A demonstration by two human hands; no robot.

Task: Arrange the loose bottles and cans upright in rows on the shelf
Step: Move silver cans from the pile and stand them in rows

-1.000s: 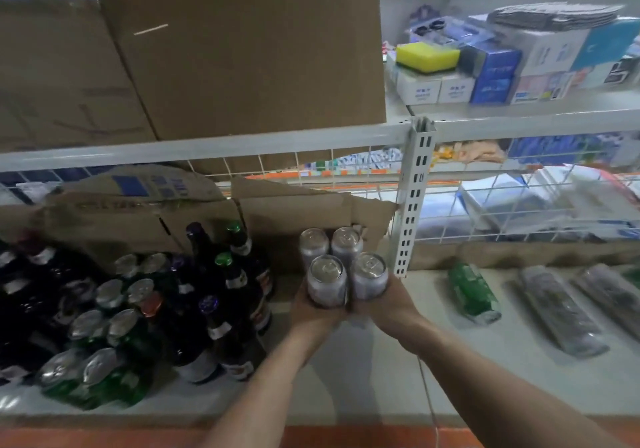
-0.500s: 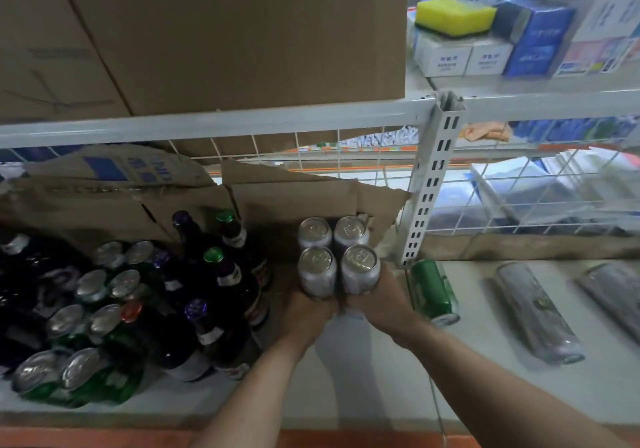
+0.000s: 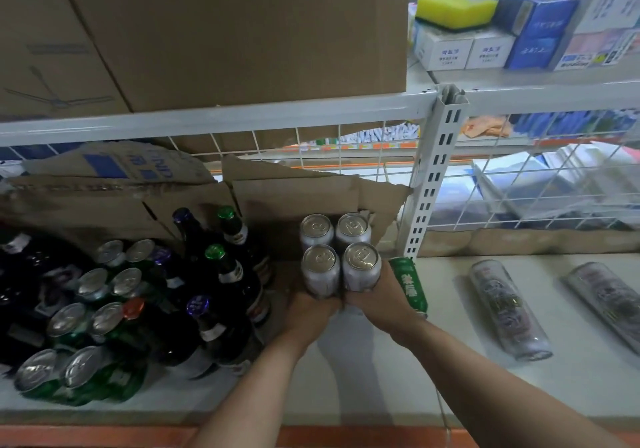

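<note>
Several silver cans [image 3: 339,257] stand upright in a tight two-by-two block on the white shelf [image 3: 381,371], close to the cardboard at the back. My left hand [image 3: 310,312] grips the front left can at its base. My right hand [image 3: 377,304] grips the front right can. A green can [image 3: 408,286] lies on its side just right of my right hand. Dark bottles [image 3: 225,274] and green cans [image 3: 83,312] stand upright in rows at the left.
Two wrapped can packs [image 3: 509,312] [image 3: 609,302] lie flat on the right part of the shelf. A white slotted post [image 3: 433,184] and wire mesh stand behind. Cardboard boxes [image 3: 214,28] sit on the shelf above. Torn cardboard [image 3: 304,191] lines the back.
Both hands have pushed the block of silver cans deeper onto the shelf, toward the cardboard. The view has dropped and moved closer.
</note>
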